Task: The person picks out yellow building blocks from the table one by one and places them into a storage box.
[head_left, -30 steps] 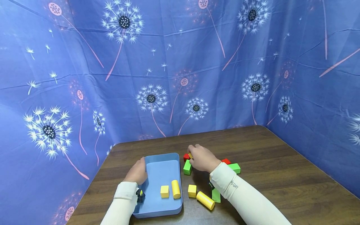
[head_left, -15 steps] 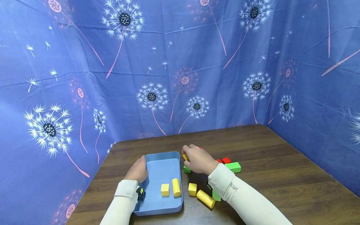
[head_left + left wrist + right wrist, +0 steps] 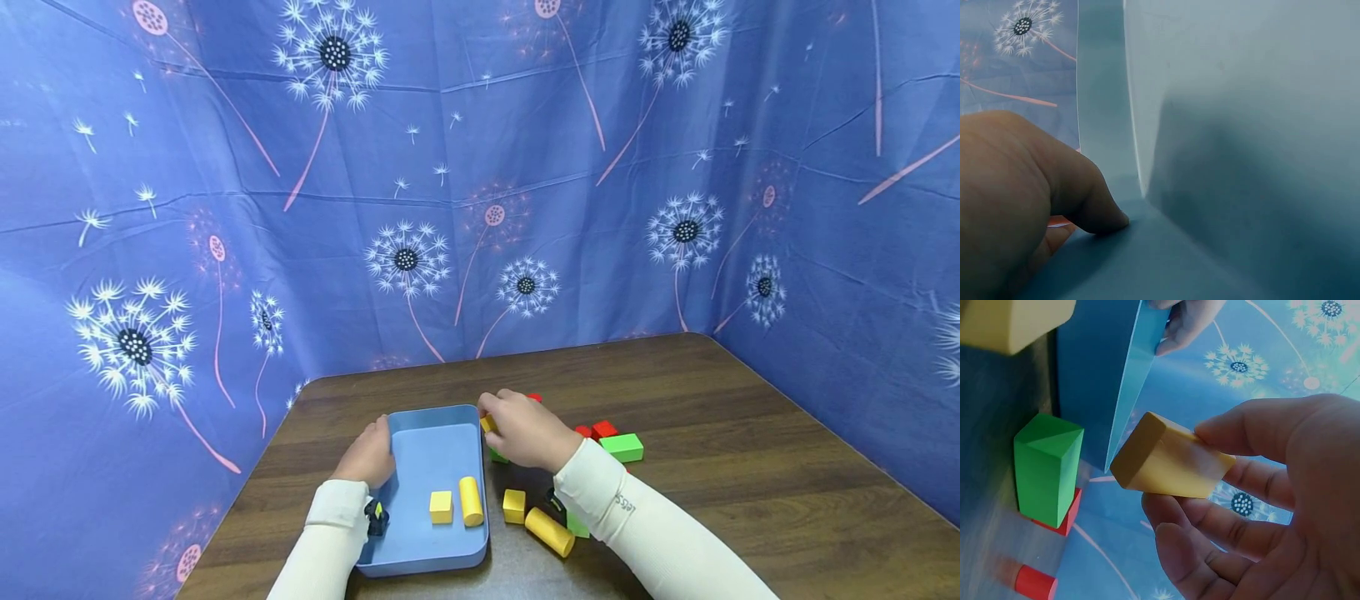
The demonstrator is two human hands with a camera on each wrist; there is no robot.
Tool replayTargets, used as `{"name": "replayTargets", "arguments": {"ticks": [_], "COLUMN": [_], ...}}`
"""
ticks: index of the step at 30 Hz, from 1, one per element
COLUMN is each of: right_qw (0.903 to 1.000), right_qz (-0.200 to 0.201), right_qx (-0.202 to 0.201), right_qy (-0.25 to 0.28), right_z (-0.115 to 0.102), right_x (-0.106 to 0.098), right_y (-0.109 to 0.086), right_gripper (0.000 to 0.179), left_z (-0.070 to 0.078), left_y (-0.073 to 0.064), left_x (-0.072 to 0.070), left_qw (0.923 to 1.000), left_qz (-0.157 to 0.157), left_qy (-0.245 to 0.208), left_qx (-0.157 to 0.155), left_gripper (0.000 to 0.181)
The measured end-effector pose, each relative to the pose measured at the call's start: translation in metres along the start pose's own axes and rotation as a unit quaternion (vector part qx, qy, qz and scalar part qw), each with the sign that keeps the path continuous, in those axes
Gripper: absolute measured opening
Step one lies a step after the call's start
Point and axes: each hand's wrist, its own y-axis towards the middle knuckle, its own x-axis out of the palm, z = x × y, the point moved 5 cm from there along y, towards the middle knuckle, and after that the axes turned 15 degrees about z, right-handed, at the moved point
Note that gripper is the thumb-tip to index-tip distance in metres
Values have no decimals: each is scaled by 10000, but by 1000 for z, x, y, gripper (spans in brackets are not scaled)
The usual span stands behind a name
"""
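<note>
**Fingers pinch a yellow block at the tray's edge**

Fingers (image 3: 1254, 434) and thumb of the right hand (image 3: 525, 429) are curled round a small yellow wooden block (image 3: 1169, 459), pinching it clear of the table just below centre of the head view. In the right wrist view the block's long axis runs from lower left to upper right, with its free end pointing at the thin rim of the blue plastic tray (image 3: 420, 492). That tray lies immediately to the left of the block, so the right hand is the nearer one to the rim's right edge.

At the tray's left rim sits the left hand (image 3: 367, 457). Its thumb (image 3: 1100, 215) presses down inside on the tray floor; the other fingers are hidden behind the wall, so whether they curl round it cannot be told.

Inside the tray, toward the lower part of the head view, lie a yellow cube (image 3: 440, 507) and a yellow cylinder (image 3: 470, 501), side by side and close together.

On the dark wooden table (image 3: 735, 450), right of the tray, are more blocks: another yellow cube (image 3: 513, 506), a yellow cylinder lying on its side (image 3: 549, 532), a green rectangular block (image 3: 622, 447), and a red block (image 3: 603, 429). A green upright block (image 3: 1047, 465) stands just under the held piece in the right wrist view.
</note>
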Motion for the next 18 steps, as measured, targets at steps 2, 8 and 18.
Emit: {"name": "replayTargets", "arguments": {"ticks": [2,8,18], "right_qw": [10000,9994,9972], "right_qz": [31,144,73], "right_qx": [-76,-297,-531], "right_qy": [40,135,523], "right_z": [-3,-10,-21], "right_x": [-1,0,2], "right_y": [0,0,-4], "right_gripper": [21,21,21], "left_z": [0,2,3], "left_y": [0,0,-1], "left_x": [0,-2,-4], "left_qw": [10000,10000,10000], "left_qz": [-8,-12,14], "left_qy": [-3,-2,25], "left_qx": [4,15,24], "left_gripper": [67,67,67]}}
